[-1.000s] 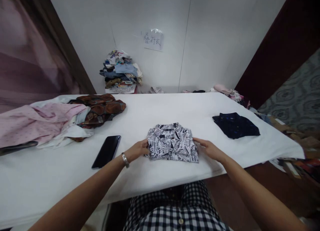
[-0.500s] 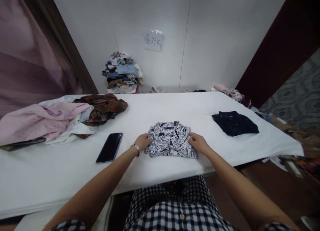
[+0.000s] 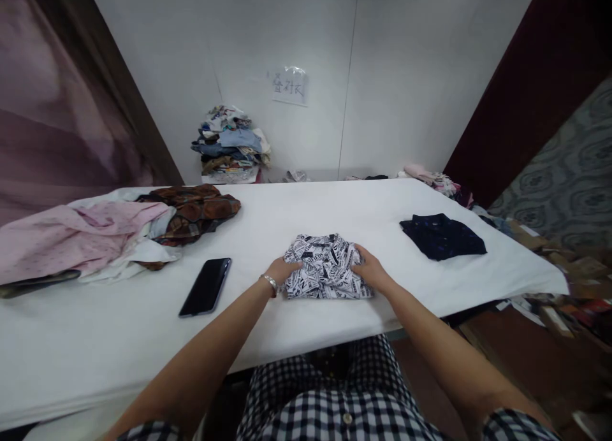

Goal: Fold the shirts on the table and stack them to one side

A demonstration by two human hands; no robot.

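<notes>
A black-and-white printed shirt (image 3: 327,272), folded into a compact shape with its collar at the far side, lies on the white table (image 3: 306,215) in front of me. My left hand (image 3: 283,270) grips its left edge, thumb on top and the other fingers hidden at the side. On the right edge, my right hand (image 3: 369,267) holds the cloth in the same way, thumb over the fabric. A silver bracelet (image 3: 270,284) circles my left wrist.
A phone (image 3: 205,287) lies left of my left forearm. Rumpled pink (image 3: 81,234) and brown (image 3: 196,211) garments cover the table's left side. A folded dark shirt (image 3: 442,236) lies at the right. Behind the table stands a clothes pile (image 3: 232,144).
Both hands have moved slightly inward, with the thumbs further over the printed shirt. Its sides look narrower and neater. The whole view has shifted a little.
</notes>
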